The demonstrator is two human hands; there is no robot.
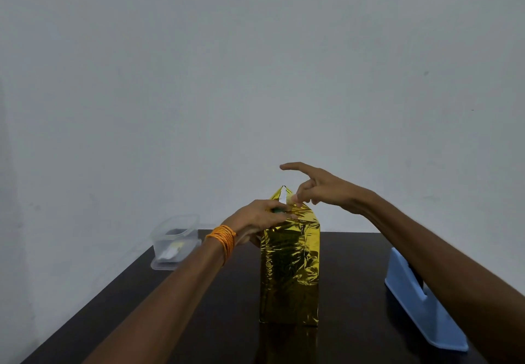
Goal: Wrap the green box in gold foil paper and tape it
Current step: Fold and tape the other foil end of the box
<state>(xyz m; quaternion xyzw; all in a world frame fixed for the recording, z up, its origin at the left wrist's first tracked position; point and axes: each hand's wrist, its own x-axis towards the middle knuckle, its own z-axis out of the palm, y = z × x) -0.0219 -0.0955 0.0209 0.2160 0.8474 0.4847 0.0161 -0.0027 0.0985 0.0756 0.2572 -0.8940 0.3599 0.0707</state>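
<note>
Foil-clad (289, 272) box (277, 210) upright mid-table (355, 278), top flap (284, 193) unsealed: left hand (264, 215) presses folds flat, right hand (315, 190) pinches tape (291, 199) beside flap; best keep foil taut, bridge seam, rub down.

Bare arms, one orange wrist band

The left hand (257, 215) and the right hand (318, 190) both sit on forearms that are uncovered as far back as can be seen, with no sleeve edge showing on either. The only thing worn is an orange cord band (223, 237) on the left wrist. It is thin thread wound round in many close turns that build up into a broad cuff, with the strands lying slightly uneven and a few paler, yellowish lines running among the deeper orange ones.
</note>
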